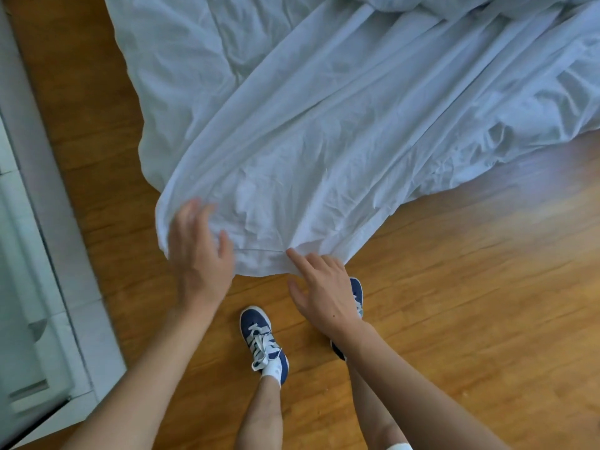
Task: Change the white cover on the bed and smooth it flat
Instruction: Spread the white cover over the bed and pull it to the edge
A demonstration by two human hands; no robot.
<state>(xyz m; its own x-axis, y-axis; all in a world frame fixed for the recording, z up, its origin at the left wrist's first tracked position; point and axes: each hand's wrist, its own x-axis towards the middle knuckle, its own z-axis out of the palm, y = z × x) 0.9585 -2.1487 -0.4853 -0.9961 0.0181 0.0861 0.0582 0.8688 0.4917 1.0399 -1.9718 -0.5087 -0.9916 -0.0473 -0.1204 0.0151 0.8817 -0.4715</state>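
Early days: the cover [324,131] trails crumpled across the floor [454,287] from 1 o'clock, its hem at centre, left hand [199,254] spread loose over one corner, right hand [321,287] fingering the hem, nothing gripped, all smoothing ahead.

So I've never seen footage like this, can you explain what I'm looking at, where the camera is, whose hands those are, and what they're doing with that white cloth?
The one picture comes from a camera worn on a person's head, looking down, so the arms and feet are the wearer's own; there is no machine. A crumpled white cover lies spread over a wooden floor. The left hand is blurred and reaches over the cover's near edge with its fingers spread. The right hand has straight fingers touching that same edge. Neither hand plainly grips the cloth. Below are blue shoes with white laces. A pale frame runs along the left side; what it belongs to I cannot tell.
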